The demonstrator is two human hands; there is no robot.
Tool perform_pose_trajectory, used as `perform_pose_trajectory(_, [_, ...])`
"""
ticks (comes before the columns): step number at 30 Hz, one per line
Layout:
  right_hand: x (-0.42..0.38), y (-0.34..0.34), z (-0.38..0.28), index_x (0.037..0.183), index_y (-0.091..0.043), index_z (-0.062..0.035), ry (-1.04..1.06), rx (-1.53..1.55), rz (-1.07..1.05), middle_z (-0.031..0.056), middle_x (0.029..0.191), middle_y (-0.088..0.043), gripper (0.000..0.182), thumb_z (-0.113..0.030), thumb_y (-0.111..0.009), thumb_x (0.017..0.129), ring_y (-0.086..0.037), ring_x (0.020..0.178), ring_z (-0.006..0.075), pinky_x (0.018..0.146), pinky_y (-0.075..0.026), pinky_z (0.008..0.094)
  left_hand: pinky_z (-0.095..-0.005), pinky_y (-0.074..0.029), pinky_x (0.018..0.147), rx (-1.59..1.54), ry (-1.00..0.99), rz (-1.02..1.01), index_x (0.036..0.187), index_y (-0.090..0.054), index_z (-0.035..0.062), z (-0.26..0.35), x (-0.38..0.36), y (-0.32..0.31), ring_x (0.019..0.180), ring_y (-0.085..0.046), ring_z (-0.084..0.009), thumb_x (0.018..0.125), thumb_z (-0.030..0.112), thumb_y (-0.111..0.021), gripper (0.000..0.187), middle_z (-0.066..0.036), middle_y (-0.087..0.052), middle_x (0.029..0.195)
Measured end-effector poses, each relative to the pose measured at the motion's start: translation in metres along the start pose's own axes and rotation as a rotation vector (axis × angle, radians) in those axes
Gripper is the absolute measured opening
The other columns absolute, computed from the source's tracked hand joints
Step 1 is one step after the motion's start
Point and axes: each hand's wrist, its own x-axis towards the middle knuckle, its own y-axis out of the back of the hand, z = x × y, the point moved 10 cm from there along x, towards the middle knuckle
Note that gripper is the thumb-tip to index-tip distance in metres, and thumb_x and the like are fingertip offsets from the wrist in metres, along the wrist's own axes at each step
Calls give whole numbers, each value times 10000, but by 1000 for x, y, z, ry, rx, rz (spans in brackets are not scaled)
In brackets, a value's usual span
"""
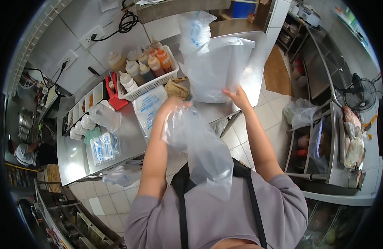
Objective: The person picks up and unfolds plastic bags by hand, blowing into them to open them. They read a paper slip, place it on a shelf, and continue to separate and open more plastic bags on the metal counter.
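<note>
My left hand (pixel 178 103) is closed on a loose clear plastic bag (pixel 208 153), which hangs down in front of my apron. The bag partly hides its fingers. Just beyond that hand lies a crumpled brown item (pixel 177 88) that looks like paper. My right hand (pixel 238 98) grips the lower right side of a large translucent plastic bag (pixel 216 66) on the steel table (pixel 129 133), thumb on the near face and the other fingers mostly hidden. Behind this bag, at its upper left, stands a plastic-wrapped stack of white containers or lids (pixel 197 31).
A white basket (pixel 154 83) holds several squeeze bottles. Left of it are a red holder (pixel 113 93), food trays (pixel 88 101), white cups (pixel 88 121) and packs of printed plastic bags (pixel 104 148). A fan (pixel 361 93) stands at right. Another person (pixel 25 153) is at far left.
</note>
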Motion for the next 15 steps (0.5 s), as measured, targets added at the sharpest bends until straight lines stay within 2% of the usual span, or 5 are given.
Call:
perform_pose_trajectory(3, [-32,40,-42,1369,-262,-16,280,-235,474,179,1235,-383,893,-247,-787,685,-423,1128,301,956,-361,388,-198,-382,533,-167,-21,23,836,-656,31,27,-47,25,598,-527,-65,734,315,-735,312,-2,-600,682])
perform_pose_trajectory(6, [-76,63,-122,1213,-476,17,553,-206,778,113,1030,-525,514,-112,-692,765,-518,948,185,806,-410,291,-189,-372,547,-420,-167,162,831,-658,32,53,-76,49,599,-498,-48,757,258,-722,247,20,-575,667])
perform_pose_trajectory(8, [-69,39,-152,1039,-593,22,593,28,525,69,889,-574,247,-55,-611,806,-537,856,149,781,-408,257,-182,-358,556,-476,-274,217,828,-661,24,80,-93,57,598,-469,-34,767,240,-716,231,44,-550,648])
perform_pose_trajectory(11, [-43,-32,-196,1021,-652,-43,507,173,1,61,946,-600,251,-132,-658,787,-527,845,140,776,-406,262,-192,-382,543,-583,-340,225,778,-635,33,111,-105,55,594,-506,-35,787,183,-698,163,29,-577,674])
perform_pose_trajectory(15, [-29,-62,-226,954,-660,-7,575,0,-43,66,915,-595,235,-197,-663,815,-516,837,120,748,-404,257,-178,-365,581,-417,-541,237,869,-607,30,144,-101,56,633,-467,-20,768,178,-724,215,50,-544,677])
